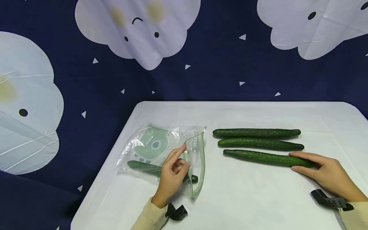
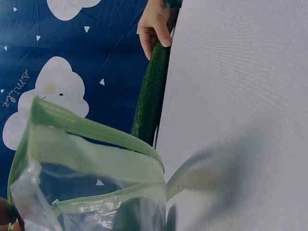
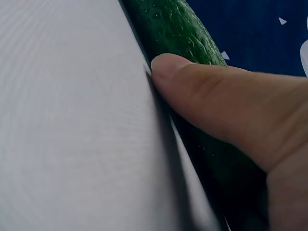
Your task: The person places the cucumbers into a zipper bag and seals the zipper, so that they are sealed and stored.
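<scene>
A bag [image 1: 156, 140] lies on the table [image 1: 244, 201], one cucumber [image 1: 143, 166] inside. The left hand [image 1: 171, 179], fingers curled, holds its gaping rim [image 1: 203, 163]. Rightward lie three cucumbers [image 1: 260, 143]; the right hand's [image 1: 327, 172] thumb and fingers grip the nearest one [image 1: 258, 156].

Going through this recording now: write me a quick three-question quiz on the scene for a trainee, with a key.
1. How many cucumbers lie on the table outside the plastic bag?
2. True or false: the fingers of the right hand are on the loose cucumber nearest the person.
3. What lies inside the bag?
A) a carrot
B) a cucumber
C) a spoon

Key:
1. Three
2. True
3. B
</scene>
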A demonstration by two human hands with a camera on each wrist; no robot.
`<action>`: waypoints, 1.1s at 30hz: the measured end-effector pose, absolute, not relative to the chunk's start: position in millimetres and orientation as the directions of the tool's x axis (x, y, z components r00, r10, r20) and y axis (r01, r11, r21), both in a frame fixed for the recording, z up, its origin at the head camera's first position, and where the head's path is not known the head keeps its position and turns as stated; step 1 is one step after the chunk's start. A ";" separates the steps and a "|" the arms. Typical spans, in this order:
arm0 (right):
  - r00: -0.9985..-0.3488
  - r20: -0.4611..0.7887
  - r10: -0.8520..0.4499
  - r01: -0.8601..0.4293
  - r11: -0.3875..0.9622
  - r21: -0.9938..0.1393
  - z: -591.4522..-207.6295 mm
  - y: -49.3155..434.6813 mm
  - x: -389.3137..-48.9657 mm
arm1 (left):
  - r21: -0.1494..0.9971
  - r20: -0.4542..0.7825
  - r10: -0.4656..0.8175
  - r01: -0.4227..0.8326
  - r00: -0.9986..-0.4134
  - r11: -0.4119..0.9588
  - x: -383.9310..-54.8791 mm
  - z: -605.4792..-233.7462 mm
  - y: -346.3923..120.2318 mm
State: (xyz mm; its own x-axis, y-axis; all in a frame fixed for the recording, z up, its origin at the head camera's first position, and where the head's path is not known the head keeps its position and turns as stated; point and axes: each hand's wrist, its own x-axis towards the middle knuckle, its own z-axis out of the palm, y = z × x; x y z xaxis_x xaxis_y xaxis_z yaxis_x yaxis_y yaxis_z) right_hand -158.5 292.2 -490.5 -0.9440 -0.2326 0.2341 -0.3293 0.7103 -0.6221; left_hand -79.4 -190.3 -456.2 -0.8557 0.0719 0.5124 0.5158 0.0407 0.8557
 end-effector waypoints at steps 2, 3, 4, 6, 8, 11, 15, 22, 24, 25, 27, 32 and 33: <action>-0.943 0.238 -0.233 -0.332 0.705 -0.627 -490.2 292.6 -158.0 | 0.855 0.514 0.073 0.517 -0.855 0.040 -79.6 -456.6 -190.0; -0.944 0.236 -0.232 -0.330 0.704 -0.629 -489.9 293.4 -157.7 | 0.853 0.516 0.074 0.520 -0.853 0.038 -79.8 -456.7 -189.7; -0.944 0.235 -0.232 -0.329 0.704 -0.629 -489.0 293.8 -158.7 | 0.852 0.519 0.072 0.522 -0.852 0.038 -80.3 -456.7 -189.9; -0.943 0.239 -0.231 -0.332 0.704 -0.628 -488.1 295.2 -160.1 | 0.851 0.521 0.069 0.524 -0.851 0.037 -81.2 -457.0 -190.1; -0.945 0.235 -0.228 -0.327 0.705 -0.629 -488.0 297.5 -160.7 | 0.849 0.523 0.066 0.526 -0.850 0.041 -81.7 -457.0 -190.0; -0.946 0.228 -0.230 -0.324 0.690 -0.647 -489.4 299.4 -160.1 | 0.852 0.519 0.064 0.522 -0.853 0.047 -80.9 -457.0 -190.1; -0.945 0.214 -0.246 -0.325 0.667 -0.671 -490.0 299.7 -158.3 | 0.854 0.515 0.067 0.518 -0.855 0.054 -79.2 -455.9 -190.8; -0.950 0.181 -0.255 -0.299 0.569 -0.766 -487.7 288.6 -151.1 | 0.846 0.526 0.077 0.530 -0.847 0.052 -79.8 -456.3 -191.0; -0.948 0.174 -0.266 -0.294 0.525 -0.799 -486.7 282.1 -148.1 | 0.843 0.530 0.084 0.535 -0.844 0.050 -80.0 -456.8 -190.7; -0.945 0.175 -0.277 -0.298 0.505 -0.810 -486.1 278.3 -146.4 | 0.842 0.532 0.087 0.537 -0.842 0.049 -79.9 -457.0 -190.6; -0.939 0.175 -0.297 -0.304 0.475 -0.826 -484.4 270.5 -143.6 | 0.842 0.532 0.090 0.537 -0.842 0.049 -79.7 -457.3 -190.5; -0.928 0.175 -0.329 -0.319 0.457 -0.830 -481.2 250.7 -137.7 | 0.844 0.530 0.083 0.534 -0.844 0.053 -78.8 -457.0 -191.0; -0.925 0.174 -0.337 -0.321 0.455 -0.831 -480.8 247.0 -137.0 | 0.844 0.529 0.081 0.534 -0.845 0.053 -78.7 -456.9 -191.3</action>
